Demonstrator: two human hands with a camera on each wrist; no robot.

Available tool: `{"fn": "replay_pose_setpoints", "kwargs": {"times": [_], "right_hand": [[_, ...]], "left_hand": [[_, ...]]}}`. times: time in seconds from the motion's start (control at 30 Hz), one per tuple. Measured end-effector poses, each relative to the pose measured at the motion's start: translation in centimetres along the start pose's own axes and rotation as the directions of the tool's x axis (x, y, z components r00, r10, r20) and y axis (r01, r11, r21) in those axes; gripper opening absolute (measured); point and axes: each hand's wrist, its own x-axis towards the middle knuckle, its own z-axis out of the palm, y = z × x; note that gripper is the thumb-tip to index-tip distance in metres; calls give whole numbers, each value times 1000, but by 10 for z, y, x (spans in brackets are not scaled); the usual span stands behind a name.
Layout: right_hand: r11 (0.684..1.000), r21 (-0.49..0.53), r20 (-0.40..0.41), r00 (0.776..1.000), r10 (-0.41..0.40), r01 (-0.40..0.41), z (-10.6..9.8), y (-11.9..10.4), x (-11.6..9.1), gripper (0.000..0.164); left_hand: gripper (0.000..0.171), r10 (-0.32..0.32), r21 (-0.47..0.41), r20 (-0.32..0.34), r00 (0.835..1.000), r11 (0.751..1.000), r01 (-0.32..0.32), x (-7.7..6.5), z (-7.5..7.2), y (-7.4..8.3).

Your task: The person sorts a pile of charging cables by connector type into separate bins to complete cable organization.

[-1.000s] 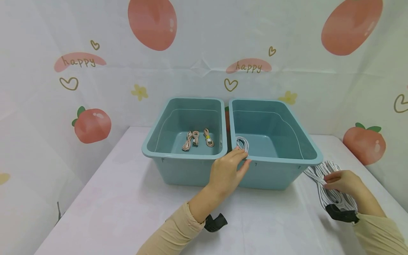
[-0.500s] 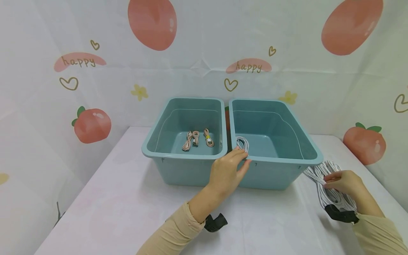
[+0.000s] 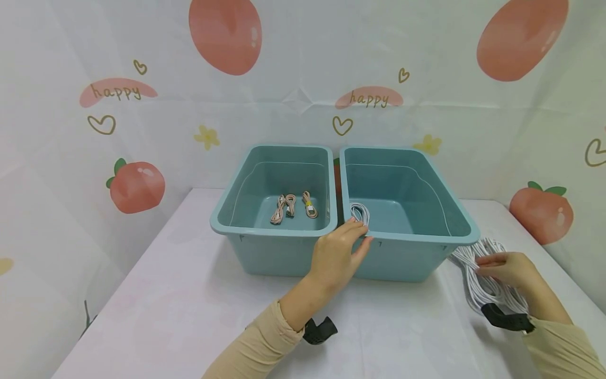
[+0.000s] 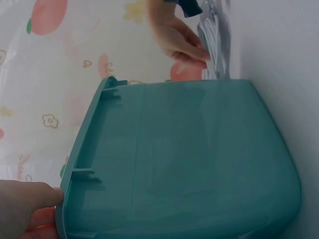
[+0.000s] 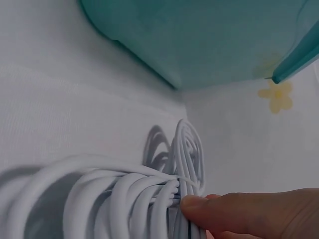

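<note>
My left hand (image 3: 335,257) pinches the front rim of the right blue-green bin (image 3: 402,260) near its left corner. In the left wrist view the thumb (image 4: 47,195) lies against the outside of that rim. Just beyond the fingertips, a small coil of white cable (image 3: 361,211) sits inside this bin. To the bin's right, my right hand (image 3: 508,271) pinches a large bundled white cable (image 3: 483,288) on the table. The right wrist view shows the thumb (image 5: 197,204) pressed on the cinched middle of the cable's loops (image 5: 119,199); the other fingers are mostly hidden.
A second blue-green bin (image 3: 284,255) stands close on the left, holding several small pinkish cable bundles (image 3: 284,207), one with a yellow tie. Both bins stand on a white-covered table (image 3: 189,295) before a fruit-patterned backdrop (image 3: 284,79). A dark thin cord (image 3: 87,316) shows at the left edge.
My right hand has shifted slightly left with the white cable bundle, moving it a little towards the bin. The left hand and both bins have stayed in place.
</note>
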Motion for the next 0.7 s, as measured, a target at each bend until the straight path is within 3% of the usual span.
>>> {"fn": "replay_pose_setpoints", "kwargs": {"times": [0.23, 0.7], "right_hand": [[999, 33, -21, 999, -39, 40, -2, -6, -2, 58], [996, 82, -38, 999, -20, 23, -1, -14, -7, 56]], "left_hand": [[19, -6, -5, 9, 1000, 1000, 6, 0, 0, 0], [18, -5, -6, 0, 1000, 1000, 5, 0, 0, 0]]}}
